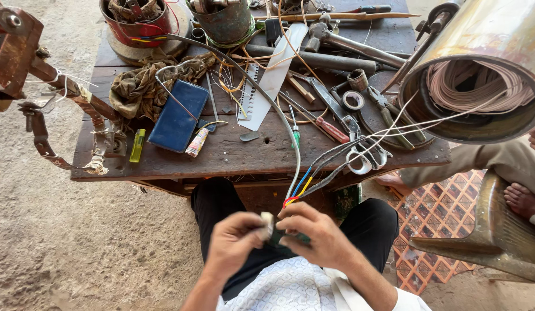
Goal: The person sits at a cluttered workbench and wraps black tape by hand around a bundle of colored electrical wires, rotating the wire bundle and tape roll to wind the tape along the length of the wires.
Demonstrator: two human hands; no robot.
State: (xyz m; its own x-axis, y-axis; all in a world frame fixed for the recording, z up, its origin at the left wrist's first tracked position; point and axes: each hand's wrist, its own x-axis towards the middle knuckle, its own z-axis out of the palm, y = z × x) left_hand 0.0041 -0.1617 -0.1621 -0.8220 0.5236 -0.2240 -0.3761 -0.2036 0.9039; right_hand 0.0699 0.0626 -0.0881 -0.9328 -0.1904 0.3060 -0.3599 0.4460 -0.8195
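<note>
My left hand and my right hand meet over my lap, below the front edge of the wooden workbench. Between the fingertips of both hands sits a small pale piece, blurred. A grey cable with red, blue and yellow cores runs from the bench down to my right hand, which grips its end. Something dark green shows under the right fingers; what it is I cannot tell.
The bench holds a blue phone, a rag, scissors, a red-handled screwdriver, tape roll, pliers and wires. A motor stator with copper windings lies at right. Another person's bare foot rests on a chair.
</note>
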